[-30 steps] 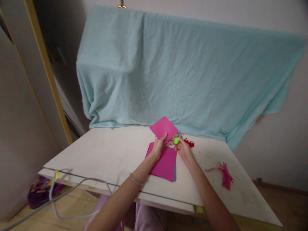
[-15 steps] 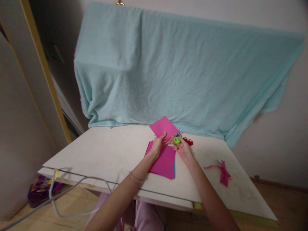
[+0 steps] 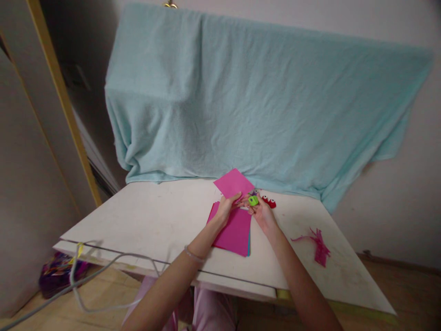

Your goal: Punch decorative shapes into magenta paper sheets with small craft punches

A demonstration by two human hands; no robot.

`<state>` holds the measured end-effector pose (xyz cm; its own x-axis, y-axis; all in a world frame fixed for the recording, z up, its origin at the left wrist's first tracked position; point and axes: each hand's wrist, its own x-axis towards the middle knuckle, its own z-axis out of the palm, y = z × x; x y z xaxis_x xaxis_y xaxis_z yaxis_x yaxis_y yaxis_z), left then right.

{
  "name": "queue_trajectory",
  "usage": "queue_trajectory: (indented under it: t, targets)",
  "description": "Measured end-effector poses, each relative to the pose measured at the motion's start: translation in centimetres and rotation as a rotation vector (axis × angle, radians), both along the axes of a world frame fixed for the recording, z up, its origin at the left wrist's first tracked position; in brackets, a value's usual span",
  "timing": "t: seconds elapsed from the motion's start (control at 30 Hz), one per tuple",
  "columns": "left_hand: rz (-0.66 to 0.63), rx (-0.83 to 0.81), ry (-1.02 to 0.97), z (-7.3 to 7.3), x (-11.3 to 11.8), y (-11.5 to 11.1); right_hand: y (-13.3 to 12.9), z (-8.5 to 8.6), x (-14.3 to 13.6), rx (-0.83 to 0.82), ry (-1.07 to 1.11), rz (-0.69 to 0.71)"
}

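A pink square of paper (image 3: pixel 234 181) is held up by its lower corner in my left hand (image 3: pixel 227 209), fingers closed on it. Close by on the right, my right hand (image 3: pixel 262 212) grips a small bright green object (image 3: pixel 253 200), which sits beside the paper's lower edge. Below both hands lies a stack of coloured paper (image 3: pixel 234 232), magenta on top, with red and blue edges showing. Just behind my right hand is a red piece with white eye-like dots (image 3: pixel 269 202), next to a small greyish-purple item (image 3: pixel 255 191) partly hidden.
A crumpled pink wrapper (image 3: pixel 320 248) lies on the right of the white table (image 3: pixel 155 216). Light blue cloth (image 3: pixel 258 101) hangs behind it. A grey cable (image 3: pixel 113 259) loops over the front left edge. A purple bag (image 3: pixel 58 276) is on the floor.
My left thumb has shifted a little to the right along the lower part of the pink square, which has dipped slightly. My right hand keeps its hold on the green object.
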<state>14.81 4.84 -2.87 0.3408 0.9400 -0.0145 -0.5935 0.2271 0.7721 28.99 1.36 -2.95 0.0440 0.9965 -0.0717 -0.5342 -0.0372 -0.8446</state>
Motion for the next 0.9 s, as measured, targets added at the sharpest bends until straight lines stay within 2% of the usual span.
queue_trajectory:
  t: [0.27, 0.5, 0.9]
  targets:
    - [0.024, 0.026, 0.033, -0.71, 0.08, 0.22, 0.10, -0.08, 0.04, -0.025, -0.003, -0.028]
    - [0.005, 0.065, 0.019, -0.57, -0.04, 0.10, -0.18, 0.29, -0.16, -0.030, -0.016, -0.039]
    - [0.032, 0.042, 0.024, -0.68, 0.07, 0.09, -0.23, 0.42, -0.22, -0.046, 0.010, -0.048]
